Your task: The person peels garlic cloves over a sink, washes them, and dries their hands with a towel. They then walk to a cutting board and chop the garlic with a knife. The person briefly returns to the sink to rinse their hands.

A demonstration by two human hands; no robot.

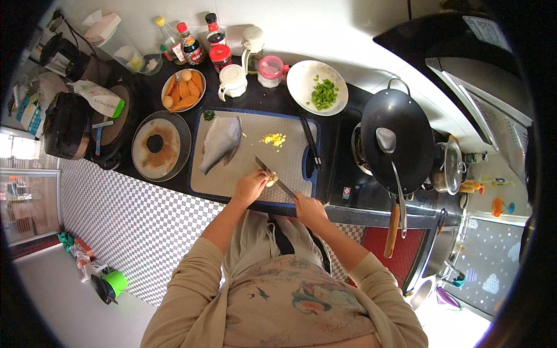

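Note:
My right hand grips a kitchen knife by its handle, the blade slanting up and left over the cutting board. Close to the blade, the fingers of my left hand hold a small pale piece, which looks like a garlic clove. Above the knife tip lies a little heap of chopped yellowish garlic or ginger. A silvery piece of fish with its tail rests on the board's left half. Black chopsticks lie along the right edge.
Right of the board, a black wok sits on the stove, a metal ladle inside it. Behind are a plate of chopped green pieces, seasoning jars and bottles. To the left are sweet potatoes and a pan lid.

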